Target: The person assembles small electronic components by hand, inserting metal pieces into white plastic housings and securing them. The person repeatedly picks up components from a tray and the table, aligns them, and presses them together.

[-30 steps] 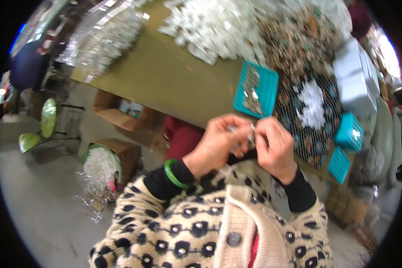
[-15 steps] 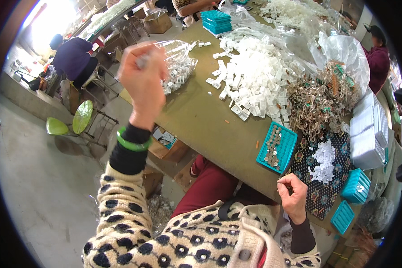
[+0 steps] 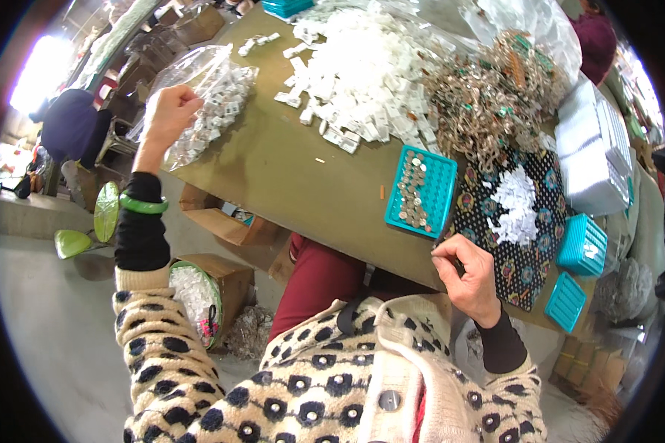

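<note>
My left hand (image 3: 171,114) hovers over the near-left part of a clear plastic bag (image 3: 218,103) filled with small white-and-grey parts. Its fingers are curled, and whatever lies inside them is hidden. At the table's front edge my right hand (image 3: 469,277) pinches thumb and forefinger together; a tiny dark thing seems to show at the tips, too small to name. Just beyond it lies a teal ribbed tray (image 3: 440,188) with rows of small round metal pieces (image 3: 414,196). Right of the tray, small white pieces (image 3: 516,207) are heaped on a dark patterned cloth (image 3: 488,255).
A big pile of white plastic housings (image 3: 366,81) covers the table's far middle, beside a tangled heap of metal strips (image 3: 495,92). White stacked trays (image 3: 591,144) and teal trays (image 3: 584,247) stand at the right. Below the table's left edge are an open carton (image 3: 233,229) and a lined bin (image 3: 196,299).
The view has shifted, so the table sits further left and higher. My left hand has come over the bag, its fingers now curled. My right hand keeps its pinch by the table edge.
</note>
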Demonstrator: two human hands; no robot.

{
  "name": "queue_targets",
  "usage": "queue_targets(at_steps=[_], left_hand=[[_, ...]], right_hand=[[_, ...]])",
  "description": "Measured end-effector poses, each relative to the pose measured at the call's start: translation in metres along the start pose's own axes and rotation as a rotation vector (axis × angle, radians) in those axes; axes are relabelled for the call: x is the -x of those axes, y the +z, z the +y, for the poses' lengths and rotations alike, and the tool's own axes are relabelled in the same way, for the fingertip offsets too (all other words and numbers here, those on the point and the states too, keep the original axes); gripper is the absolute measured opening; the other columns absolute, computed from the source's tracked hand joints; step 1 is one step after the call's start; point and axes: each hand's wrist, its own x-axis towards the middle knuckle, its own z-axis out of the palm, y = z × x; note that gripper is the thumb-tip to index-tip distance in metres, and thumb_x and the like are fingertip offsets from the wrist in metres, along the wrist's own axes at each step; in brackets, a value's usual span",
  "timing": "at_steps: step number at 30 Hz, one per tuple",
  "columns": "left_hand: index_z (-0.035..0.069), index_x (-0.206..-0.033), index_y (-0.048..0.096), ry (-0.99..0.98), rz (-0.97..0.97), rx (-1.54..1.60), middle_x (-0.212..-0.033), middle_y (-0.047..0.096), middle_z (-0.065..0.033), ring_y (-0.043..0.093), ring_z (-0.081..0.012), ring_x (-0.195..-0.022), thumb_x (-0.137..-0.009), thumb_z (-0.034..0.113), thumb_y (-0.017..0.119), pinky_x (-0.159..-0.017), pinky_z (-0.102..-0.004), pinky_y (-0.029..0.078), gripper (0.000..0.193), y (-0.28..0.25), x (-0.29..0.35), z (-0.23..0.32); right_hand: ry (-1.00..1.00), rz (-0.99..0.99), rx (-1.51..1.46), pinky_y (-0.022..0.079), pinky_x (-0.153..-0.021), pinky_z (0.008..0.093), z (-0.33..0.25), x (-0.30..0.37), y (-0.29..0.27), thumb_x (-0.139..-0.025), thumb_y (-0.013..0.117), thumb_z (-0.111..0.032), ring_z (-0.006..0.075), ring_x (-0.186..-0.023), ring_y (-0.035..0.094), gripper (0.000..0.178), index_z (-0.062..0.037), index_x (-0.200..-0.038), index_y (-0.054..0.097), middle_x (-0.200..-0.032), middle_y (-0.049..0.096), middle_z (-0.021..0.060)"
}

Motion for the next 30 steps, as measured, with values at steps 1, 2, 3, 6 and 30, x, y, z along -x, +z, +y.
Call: queue_targets(at_steps=[1, 2, 3, 6, 30], left_hand=[[-0.001, -0.084, 0.064, -0.065, -0.082, 0.257, -0.065, 0.062, -0.0046, 0.06, -0.0137, -0.057, -0.085, 0.016, 0.068, -0.054, -0.0259, 0.047, 0.018, -0.002, 0.002, 0.003], [-0.001, -0.082, 0.063, -0.041, -0.049, 0.268, -0.065, 0.06, -0.0006, 0.059, -0.0081, -0.058, -0.086, 0.011, 0.066, -0.052, -0.0204, 0.044, 0.013, -0.004, 0.006, 0.004], [-0.001, -0.086, 0.065, -0.093, -0.076, 0.259, -0.068, 0.064, -0.0035, 0.06, -0.0101, -0.059, -0.086, 0.013, 0.067, -0.055, -0.0231, 0.047, 0.014, -0.008, 0.007, 0.008], [0.002, -0.093, 0.069, 0.145, 0.344, -0.168, -0.077, 0.07, -0.0062, 0.063, -0.0115, -0.063, -0.088, 0.016, 0.067, -0.062, -0.0258, 0.049, 0.015, -0.01, 0.021, 0.026], [0.005, -0.066, 0.047, 0.376, 0.303, 0.709, -0.063, 0.051, -0.0054, 0.048, -0.0227, -0.057, -0.077, 0.006, 0.076, -0.052, -0.0328, 0.038, 0.032, 0.196, 0.149, 0.141]], right_hand=[[0.004, 0.003, -0.023, 0.043, -0.056, 0.0266, 0.001, 0.0, -0.001, -0.081, 0.064, 0.003, 0.0158, -0.061, 0.055, 0.007, 0.0001, -0.086, 0.059, -0.074, 0.059, 0.0073], [0.001, -0.009, -0.022, 0.043, -0.054, 0.0276, -0.003, -0.001, 0.0, -0.081, 0.064, 0.003, 0.0169, -0.06, 0.055, 0.008, -0.0002, -0.086, 0.06, -0.075, 0.059, 0.0078], [-0.002, -0.03, -0.031, 0.044, -0.053, 0.0286, -0.002, -0.001, -0.001, -0.082, 0.064, 0.004, 0.0181, -0.059, 0.056, 0.008, -0.0005, -0.087, 0.06, -0.075, 0.059, 0.0083], [-0.018, -0.021, -0.002, 0.044, -0.053, 0.0286, -0.002, -0.01, -0.005, -0.082, 0.064, 0.003, 0.0173, -0.057, 0.055, 0.006, -0.0004, -0.086, 0.061, -0.075, 0.059, 0.0079], [-0.098, 0.279, -0.063, 0.053, -0.074, 0.0337, 0.044, -0.209, -0.004, -0.092, 0.06, -0.009, 0.0213, -0.086, 0.066, 0.008, -0.0018, -0.095, 0.061, -0.093, 0.067, 0.0113]])
